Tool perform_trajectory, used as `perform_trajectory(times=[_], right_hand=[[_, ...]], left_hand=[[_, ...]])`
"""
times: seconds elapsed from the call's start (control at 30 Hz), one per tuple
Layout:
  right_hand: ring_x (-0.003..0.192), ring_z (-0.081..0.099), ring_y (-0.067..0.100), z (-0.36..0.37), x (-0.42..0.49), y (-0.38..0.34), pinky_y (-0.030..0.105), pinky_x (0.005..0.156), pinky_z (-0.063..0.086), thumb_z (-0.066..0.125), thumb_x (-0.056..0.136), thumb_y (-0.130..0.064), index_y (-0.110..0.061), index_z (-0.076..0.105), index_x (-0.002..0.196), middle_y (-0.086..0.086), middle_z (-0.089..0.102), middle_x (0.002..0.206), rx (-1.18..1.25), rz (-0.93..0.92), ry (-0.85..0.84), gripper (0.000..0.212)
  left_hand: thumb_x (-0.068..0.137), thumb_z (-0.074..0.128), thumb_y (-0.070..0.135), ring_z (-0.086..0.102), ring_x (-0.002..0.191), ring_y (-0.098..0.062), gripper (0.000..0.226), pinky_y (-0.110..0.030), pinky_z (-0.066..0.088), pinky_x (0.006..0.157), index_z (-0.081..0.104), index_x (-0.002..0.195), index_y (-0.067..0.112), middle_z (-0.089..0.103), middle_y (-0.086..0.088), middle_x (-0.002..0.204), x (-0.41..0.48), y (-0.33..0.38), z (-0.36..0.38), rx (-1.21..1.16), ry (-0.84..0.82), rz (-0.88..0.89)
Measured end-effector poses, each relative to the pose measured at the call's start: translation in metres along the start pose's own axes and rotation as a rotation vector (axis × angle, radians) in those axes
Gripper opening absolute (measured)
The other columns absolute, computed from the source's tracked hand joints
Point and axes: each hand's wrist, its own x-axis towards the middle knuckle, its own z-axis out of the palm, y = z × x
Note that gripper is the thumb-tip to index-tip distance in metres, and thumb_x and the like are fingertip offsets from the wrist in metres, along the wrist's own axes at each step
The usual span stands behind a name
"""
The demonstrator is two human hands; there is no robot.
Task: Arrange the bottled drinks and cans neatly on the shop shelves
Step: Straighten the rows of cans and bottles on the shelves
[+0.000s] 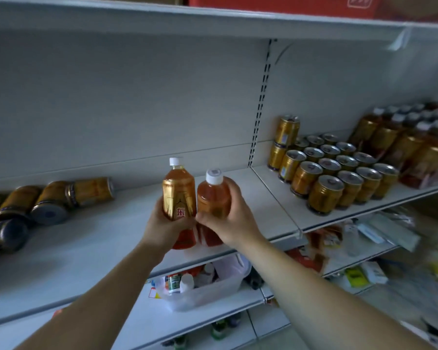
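My left hand (162, 224) grips an amber drink bottle (178, 192) with a gold and red label and a white cap. Right beside it, my right hand (232, 213) holds a second amber bottle (213, 198) of the same kind. Both bottles are upright, side by side, above the front part of the white shelf (91, 238). Several gold cans (51, 200) lie on their sides at the shelf's left end. On the right shelf section, gold cans (336, 170) stand in neat rows, with rows of the same bottles (410, 140) beyond them.
A slotted upright (259, 104) divides the two shelf sections. Two stacked cans (283, 140) stand next to it. Below, a clear plastic bin (205, 286) holds small containers, and packets clutter the lower right shelf. A red box (283, 5) sits on the top shelf.
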Motion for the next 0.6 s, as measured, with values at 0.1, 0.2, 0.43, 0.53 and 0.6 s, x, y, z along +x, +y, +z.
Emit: perform_trajectory(times=[0.1,0.2,0.43,0.53,0.6], right_hand=[[0.096,0.057,-0.01,-0.014,0.007,0.012,0.007,0.075,0.041,0.079,0.071,-0.038,-0.046,0.039,0.126,-0.02,0.062,0.109,0.103,0.06,0.138,0.069],[0.084,0.061,-0.009,-0.043,0.014,0.023,0.012,0.066,0.047,0.076,0.06,-0.044,-0.037,0.046,0.121,-0.015,0.064,0.102,0.331,0.21,0.38,0.069],[0.09,0.069,0.03,-0.147,0.012,0.035,0.044,0.073,0.057,0.072,0.056,-0.047,-0.018,0.06,0.121,0.018,0.068,0.109,0.881,0.393,0.652,0.072],[0.09,0.068,0.031,-0.201,-0.006,0.039,0.043,0.072,0.057,0.066,0.069,-0.046,-0.015,0.057,0.126,0.019,0.067,0.112,0.9,0.368,0.745,0.066],[0.091,0.068,0.031,-0.239,-0.019,0.045,0.043,0.071,0.057,0.064,0.075,-0.045,-0.018,0.055,0.128,0.017,0.067,0.112,0.878,0.336,0.812,0.06]], left_hand=[[0.043,0.081,0.026,0.068,0.08,-0.025,0.067,-0.04,0.054,0.069,0.057,0.106,0.024,0.07,-0.006,0.089,0.004,0.001,0.012,-0.054,0.01,-0.038],[0.071,0.078,0.022,0.07,0.081,-0.026,0.052,-0.041,0.055,0.068,0.054,0.117,0.018,0.07,-0.009,0.093,0.014,0.008,0.03,-0.198,-0.052,-0.1],[0.069,0.058,0.048,0.07,0.086,-0.029,0.068,-0.037,0.056,0.062,0.051,0.128,0.013,0.072,-0.014,0.099,0.033,0.06,0.131,-0.45,-0.462,-0.21],[0.065,0.07,0.032,0.071,0.081,-0.027,0.068,-0.037,0.056,0.062,0.051,0.127,0.012,0.072,-0.012,0.094,0.036,0.08,0.186,-0.491,-0.592,-0.203],[0.065,0.069,0.018,0.07,0.081,-0.027,0.061,-0.037,0.056,0.063,0.052,0.123,0.014,0.072,-0.011,0.093,0.037,0.09,0.224,-0.465,-0.683,-0.147]])
